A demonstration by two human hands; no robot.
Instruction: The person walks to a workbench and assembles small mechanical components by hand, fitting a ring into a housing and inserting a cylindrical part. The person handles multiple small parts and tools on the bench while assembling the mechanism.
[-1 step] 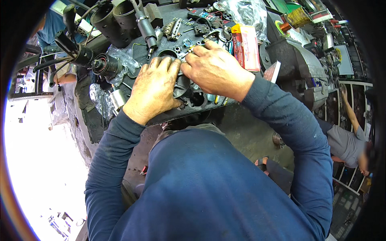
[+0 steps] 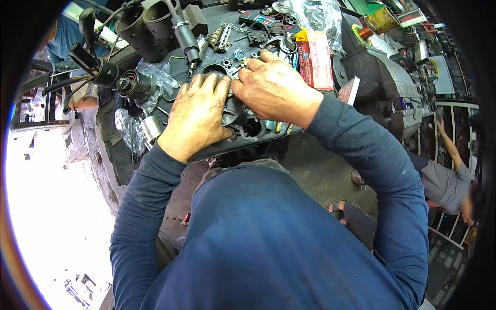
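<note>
My left hand lies over a dark, rounded metal housing near the bench's front edge. Its fingers curl over the far side and its thumb presses close to the near end. Beside it, my right hand is closed in a fist-like grip against the same part. Whatever sits inside those fingers is hidden. A dark metal ring end shows just beyond my left fingertips. Close to my left thumb, a metal piece with a round hole faces up at the bench edge.
A red and white box stands right of my hands. Loose metal parts and a multimeter lie beyond. At left are a silver cylinder, plastic bags and large dark cylinders. A person is far right.
My right hand and forearm have shifted very slightly to the left. My left hand keeps its place on the metal housing.
</note>
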